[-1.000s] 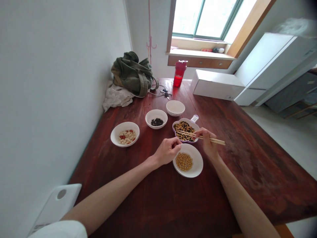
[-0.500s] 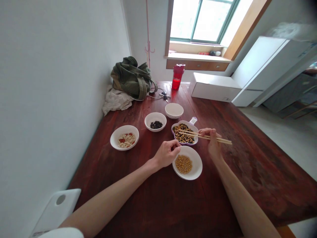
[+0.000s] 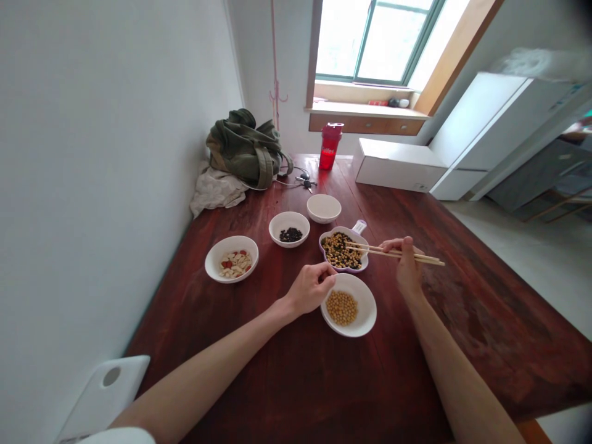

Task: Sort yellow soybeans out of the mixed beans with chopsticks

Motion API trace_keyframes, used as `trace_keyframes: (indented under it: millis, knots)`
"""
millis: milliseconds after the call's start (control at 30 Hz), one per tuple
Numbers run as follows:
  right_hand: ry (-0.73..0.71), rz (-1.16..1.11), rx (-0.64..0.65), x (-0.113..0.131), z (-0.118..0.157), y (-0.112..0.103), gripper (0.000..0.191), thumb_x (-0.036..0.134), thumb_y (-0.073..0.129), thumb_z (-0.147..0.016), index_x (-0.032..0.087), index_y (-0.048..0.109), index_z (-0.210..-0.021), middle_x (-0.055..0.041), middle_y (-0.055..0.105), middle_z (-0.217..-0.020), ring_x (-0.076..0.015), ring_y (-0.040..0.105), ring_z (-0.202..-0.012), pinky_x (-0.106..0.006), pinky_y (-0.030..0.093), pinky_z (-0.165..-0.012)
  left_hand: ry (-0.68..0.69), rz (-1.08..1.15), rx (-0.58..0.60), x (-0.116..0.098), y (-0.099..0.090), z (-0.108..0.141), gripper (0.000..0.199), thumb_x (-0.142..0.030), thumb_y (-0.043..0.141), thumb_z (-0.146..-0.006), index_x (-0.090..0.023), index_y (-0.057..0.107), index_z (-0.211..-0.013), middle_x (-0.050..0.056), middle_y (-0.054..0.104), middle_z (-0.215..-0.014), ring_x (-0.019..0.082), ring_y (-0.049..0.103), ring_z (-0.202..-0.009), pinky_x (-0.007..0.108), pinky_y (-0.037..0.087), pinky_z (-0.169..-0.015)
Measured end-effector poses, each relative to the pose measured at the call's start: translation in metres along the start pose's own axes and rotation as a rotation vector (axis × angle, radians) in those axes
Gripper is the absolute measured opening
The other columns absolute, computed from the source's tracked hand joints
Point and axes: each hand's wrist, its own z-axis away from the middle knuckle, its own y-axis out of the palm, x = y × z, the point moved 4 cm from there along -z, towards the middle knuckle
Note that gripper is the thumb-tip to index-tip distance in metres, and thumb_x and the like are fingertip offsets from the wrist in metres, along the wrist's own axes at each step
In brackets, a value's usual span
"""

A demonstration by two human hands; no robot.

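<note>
Currently, right hand pinching wooden chopsticks, tips over a purple dish of mixed beans; left hand half-curled, holding nothing visible, just beside a white bowl of soybeans.

Front: soybean bowl sitting on the table, right in close
Just behind it: little handled dish of mixed beans
Left of that: black bean bowl, then a sliced nut bowl further left
Far end: spare bowl, with a bottle behind it, and a bag off left, keys between those two
</note>
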Motion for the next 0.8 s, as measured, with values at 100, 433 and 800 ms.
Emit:
trace_keyframes:
  millis: [100,433,800]
  knots:
    - [-0.008,-0.041,0.065,0.001,0.002,0.007,0.061,0.064,0.040,-0.101,0.022,0.072,-0.071,-0.0059,0.073,-0.078,-0.0233,0.070,-0.082,-0.037,0.054,-0.081,0.000,0.002,0.006,0.000,0.000,0.000,0.022,-0.028,0.057,-0.091,-0.013,0.071,-0.084,0.001,0.065,-0.071,0.012,0.054,-0.063,0.022,0.039,-0.059]
    - [-0.117,0.106,0.262,0.006,0.016,0.032,0.050,0.059,0.042,-0.103,0.023,0.066,-0.078,-0.0025,0.065,-0.078,-0.0201,0.061,-0.077,-0.034,0.049,-0.074,0.005,0.005,0.014,0.002,0.001,-0.001,0.022,-0.028,0.057,-0.091,-0.012,0.072,-0.085,0.001,0.063,-0.071,0.012,0.053,-0.064,0.022,0.039,-0.060]
    - [-0.120,0.126,0.235,0.002,0.008,0.024,0.048,0.050,0.044,-0.105,0.022,0.063,-0.070,-0.0010,0.060,-0.073,-0.0183,0.057,-0.073,-0.034,0.043,-0.072,0.002,-0.014,0.016,0.003,0.001,0.001,0.022,-0.026,0.055,-0.092,-0.013,0.071,-0.085,0.000,0.062,-0.070,0.012,0.051,-0.063,0.022,0.036,-0.059]
